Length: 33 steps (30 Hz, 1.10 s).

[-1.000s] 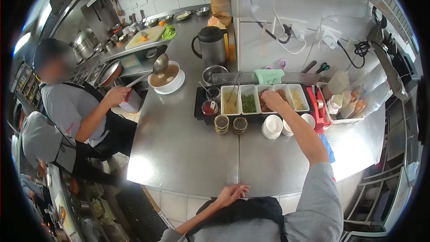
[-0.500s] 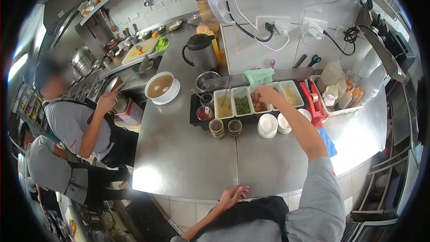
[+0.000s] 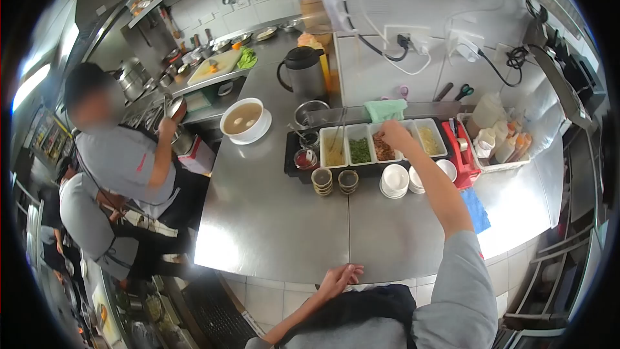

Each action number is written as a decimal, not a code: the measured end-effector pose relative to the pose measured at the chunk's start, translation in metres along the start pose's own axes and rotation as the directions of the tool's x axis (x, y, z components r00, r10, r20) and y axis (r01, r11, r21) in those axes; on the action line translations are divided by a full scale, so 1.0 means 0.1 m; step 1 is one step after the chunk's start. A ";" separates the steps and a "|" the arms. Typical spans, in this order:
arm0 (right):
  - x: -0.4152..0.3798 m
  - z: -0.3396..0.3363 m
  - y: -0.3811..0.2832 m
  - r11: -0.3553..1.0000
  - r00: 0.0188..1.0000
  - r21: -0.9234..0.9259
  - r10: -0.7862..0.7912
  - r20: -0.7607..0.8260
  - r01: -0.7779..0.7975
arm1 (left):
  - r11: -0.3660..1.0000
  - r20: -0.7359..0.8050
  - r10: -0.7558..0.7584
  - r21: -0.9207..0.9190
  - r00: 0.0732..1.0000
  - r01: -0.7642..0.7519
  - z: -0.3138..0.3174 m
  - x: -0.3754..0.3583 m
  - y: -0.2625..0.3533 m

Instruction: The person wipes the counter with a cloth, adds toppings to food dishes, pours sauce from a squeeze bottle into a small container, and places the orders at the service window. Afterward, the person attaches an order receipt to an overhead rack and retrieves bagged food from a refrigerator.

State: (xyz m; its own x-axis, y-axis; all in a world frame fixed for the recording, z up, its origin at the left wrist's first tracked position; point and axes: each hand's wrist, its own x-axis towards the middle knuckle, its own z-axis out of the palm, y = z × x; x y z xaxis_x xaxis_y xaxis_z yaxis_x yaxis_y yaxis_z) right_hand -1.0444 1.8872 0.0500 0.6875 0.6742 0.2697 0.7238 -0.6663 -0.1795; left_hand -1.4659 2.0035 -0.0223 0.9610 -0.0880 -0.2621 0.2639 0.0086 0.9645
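Observation:
My right hand (image 3: 395, 136) reaches down into a white tub of brown chopped topping (image 3: 383, 153). Its fingers are bunched together, and whatever they hold is hidden. Left of that tub stand one of chopped green herbs (image 3: 359, 150) and one of pale shreds (image 3: 334, 155) with a utensil in it. To the right is a tub of pale yellow bits (image 3: 428, 142), partly behind my forearm. At the counter's front edge rests my left hand (image 3: 342, 276), its fingers loosely spread with nothing in them. A bowl of soup (image 3: 243, 119) with pale round pieces stands far left on a white plate.
Small white bowls (image 3: 394, 179) and dark-topped stacked cups (image 3: 321, 181) line the front of the tubs. A red tape dispenser (image 3: 462, 159) and a basket of squeeze bottles (image 3: 504, 139) sit right. Behind stands a thermal jug (image 3: 303, 72). A co-worker (image 3: 129, 155) holds a pan at left.
The view has swung a little, so the counter shifts right. My right hand stays at the brown topping and my left hand stays at the edge. The co-worker has turned and leaned forward.

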 end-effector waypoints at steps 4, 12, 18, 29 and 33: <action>-0.06 -0.20 0.01 0.964 0.998 0.268 0.014 -0.058 0.002 | 0.971 -0.039 -0.003 -0.239 0.999 -0.007 -0.07 0.02 -0.02; -0.23 -0.34 -0.10 0.461 0.921 0.815 0.326 0.212 -0.351 | 0.973 -0.012 0.017 -0.228 1.000 -0.019 -0.21 0.04 -0.08; -0.28 -0.38 -0.08 0.237 0.899 0.890 0.305 0.313 -0.390 | 0.969 0.070 -0.016 -0.244 0.997 0.033 -0.27 0.05 -0.01; 0.26 -0.69 -0.92 0.074 0.945 0.947 0.120 0.304 -0.314 | 0.962 -0.253 -0.053 -0.271 0.966 -0.018 -1.37 0.40 0.23; 1.14 -0.58 -1.80 0.150 0.950 0.948 -0.097 0.296 -0.280 | 0.923 -0.532 0.032 -0.309 0.846 -0.229 -2.51 0.99 0.34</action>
State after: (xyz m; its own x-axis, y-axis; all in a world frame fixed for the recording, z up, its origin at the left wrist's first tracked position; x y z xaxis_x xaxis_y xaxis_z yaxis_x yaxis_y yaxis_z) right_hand -1.0998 2.0656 0.1680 0.6003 0.7997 -0.0060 -0.0277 0.0133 -0.9995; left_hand -1.3416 2.2454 -0.0234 0.8658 0.4554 -0.2074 0.0488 0.3357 0.9407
